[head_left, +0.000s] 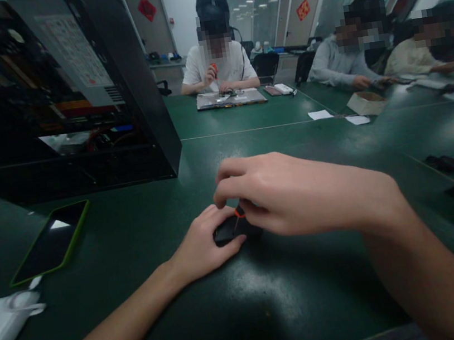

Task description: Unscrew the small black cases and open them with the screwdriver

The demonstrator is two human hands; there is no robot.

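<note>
A small black device (229,231), shaped like a computer mouse, lies on the green table. My left hand (207,240) is closed around its left end, thumb on the near side and fingers on the far side. Above it, my right hand (276,194) is closed on a screwdriver (239,211) with a red and black handle. The screwdriver's thin shaft slants down to the top of the black device. My right fingers hide most of the handle, and the device's right end is partly covered by that hand.
An open black computer case (126,83) stands at the back left. A phone (51,242) in a green case and a white charger (9,319) lie at left. Across the table a person (218,64) works over a flat panel (204,103). More people sit at right, near a paper box (365,104).
</note>
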